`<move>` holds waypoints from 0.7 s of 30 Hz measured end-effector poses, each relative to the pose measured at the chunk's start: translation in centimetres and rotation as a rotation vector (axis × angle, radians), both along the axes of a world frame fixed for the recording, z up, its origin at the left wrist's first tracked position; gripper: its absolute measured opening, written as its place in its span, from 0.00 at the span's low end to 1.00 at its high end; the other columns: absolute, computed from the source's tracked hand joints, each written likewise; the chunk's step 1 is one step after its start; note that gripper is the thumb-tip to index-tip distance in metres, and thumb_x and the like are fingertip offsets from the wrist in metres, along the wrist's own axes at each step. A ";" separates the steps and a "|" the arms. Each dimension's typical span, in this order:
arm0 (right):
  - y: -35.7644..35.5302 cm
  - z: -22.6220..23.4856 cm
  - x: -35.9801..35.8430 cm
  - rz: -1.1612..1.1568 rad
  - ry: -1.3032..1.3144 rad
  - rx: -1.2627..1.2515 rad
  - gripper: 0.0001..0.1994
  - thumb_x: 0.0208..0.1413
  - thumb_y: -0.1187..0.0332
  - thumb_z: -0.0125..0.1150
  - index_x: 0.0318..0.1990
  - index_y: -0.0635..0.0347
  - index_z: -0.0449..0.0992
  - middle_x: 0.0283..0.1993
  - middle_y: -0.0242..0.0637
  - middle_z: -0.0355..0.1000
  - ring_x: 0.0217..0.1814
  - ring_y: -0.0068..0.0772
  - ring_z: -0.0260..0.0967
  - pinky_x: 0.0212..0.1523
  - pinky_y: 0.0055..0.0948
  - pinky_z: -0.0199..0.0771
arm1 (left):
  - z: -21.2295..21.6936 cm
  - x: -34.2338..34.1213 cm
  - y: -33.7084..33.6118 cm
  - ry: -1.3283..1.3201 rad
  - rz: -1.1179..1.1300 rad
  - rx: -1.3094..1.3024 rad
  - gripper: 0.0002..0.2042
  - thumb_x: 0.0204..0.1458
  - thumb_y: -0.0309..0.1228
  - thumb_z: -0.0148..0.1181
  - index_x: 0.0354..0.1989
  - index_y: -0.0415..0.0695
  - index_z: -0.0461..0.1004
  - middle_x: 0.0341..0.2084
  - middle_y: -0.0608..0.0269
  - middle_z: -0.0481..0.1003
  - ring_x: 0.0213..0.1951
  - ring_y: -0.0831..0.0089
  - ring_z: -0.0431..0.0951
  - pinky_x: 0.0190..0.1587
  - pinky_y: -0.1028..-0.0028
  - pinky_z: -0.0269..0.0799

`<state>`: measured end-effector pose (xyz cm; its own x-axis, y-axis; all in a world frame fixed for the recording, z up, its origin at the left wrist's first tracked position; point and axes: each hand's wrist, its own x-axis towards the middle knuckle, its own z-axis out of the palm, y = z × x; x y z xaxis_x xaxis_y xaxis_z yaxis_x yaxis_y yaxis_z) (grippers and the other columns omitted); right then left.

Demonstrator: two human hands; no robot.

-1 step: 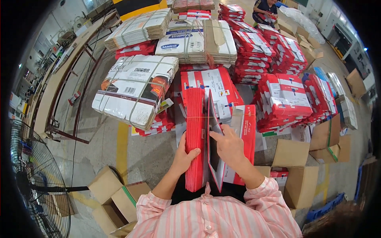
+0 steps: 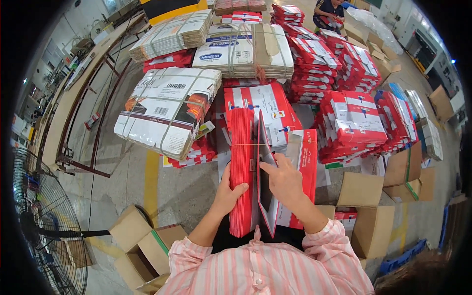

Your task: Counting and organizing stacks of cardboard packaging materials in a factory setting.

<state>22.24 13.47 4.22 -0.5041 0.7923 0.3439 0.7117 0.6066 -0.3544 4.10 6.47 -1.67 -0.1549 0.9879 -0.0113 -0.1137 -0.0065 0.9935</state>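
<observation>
Upright before my body stands a bundle of flat red cartons (image 2: pixel 241 182), its many edges pressed together. My left hand (image 2: pixel 227 194) clasps the bundle's left side, thumb across the near edges. A thin band (image 2: pixel 246 144) runs across the bundle and over to a leaning panel (image 2: pixel 265 191) on its right. My right hand (image 2: pixel 286 183) is closed at that panel, its index finger reaching over the panel's edge and the other fingers curled. Under my right hand lies a red and white flat carton (image 2: pixel 309 164). The right fingertips are partly hidden.
Strapped white carton bundles (image 2: pixel 167 110) lie ahead on the left. Stacks of red and white flat cartons (image 2: pixel 351 123) stand to the right. Open brown boxes (image 2: pixel 361 189) sit at both sides, and a black fan (image 2: pixel 49 226) stands at left. Another person (image 2: pixel 328 12) is at the far right.
</observation>
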 end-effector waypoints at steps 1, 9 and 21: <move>0.1 -0.1 0.0 0.002 -0.001 -0.004 0.18 0.46 0.74 0.59 0.46 0.46 0.78 0.43 0.42 0.65 0.44 0.44 0.70 0.33 0.41 0.77 | -0.1 -0.1 0.0 -0.001 0.002 -0.004 0.39 0.51 0.26 0.62 0.69 0.39 0.47 0.58 0.54 0.65 0.57 0.68 0.67 0.60 0.71 0.62; 0.8 0.0 1.0 0.098 0.125 -0.140 0.17 0.49 0.75 0.56 0.48 0.50 0.77 0.46 0.43 0.66 0.45 0.47 0.70 0.39 0.41 0.74 | -0.1 -0.1 -0.1 0.049 -0.035 0.027 0.40 0.52 0.31 0.65 0.70 0.39 0.46 0.59 0.54 0.64 0.58 0.68 0.66 0.61 0.69 0.62; 0.6 -0.1 -0.9 -0.020 0.294 -0.166 0.10 0.47 0.68 0.62 0.33 0.59 0.67 0.47 0.43 0.67 0.40 0.51 0.71 0.35 0.44 0.72 | -0.2 -0.3 -0.3 0.116 -0.044 -0.016 0.42 0.49 0.28 0.65 0.70 0.39 0.46 0.60 0.54 0.64 0.59 0.70 0.66 0.61 0.70 0.62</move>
